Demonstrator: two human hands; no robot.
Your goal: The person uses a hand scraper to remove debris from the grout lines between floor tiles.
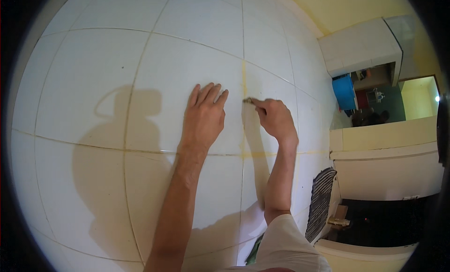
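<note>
My left hand (204, 115) lies palm down on a white floor tile (187, 56), its fingers stretched out and slightly apart, holding nothing. To its right, my right hand (277, 119) is closed around a small, short brownish tool (248, 101). The tool's tip is at the joint between two tiles; most of it is hidden in my fingers, so its kind cannot be made out. Yellowish material (243, 75) fills parts of this joint. A similar yellowish band (258, 155) runs along the crossing joint nearer to me.
A dark striped mat (321, 201) lies at the right beside a doorway ledge (375, 152). Farther right stand a blue bucket (344, 93) and a white tiled counter (361, 44). A green item (254, 251) shows beside my right sleeve. My shadow (112, 164) falls across the left tiles.
</note>
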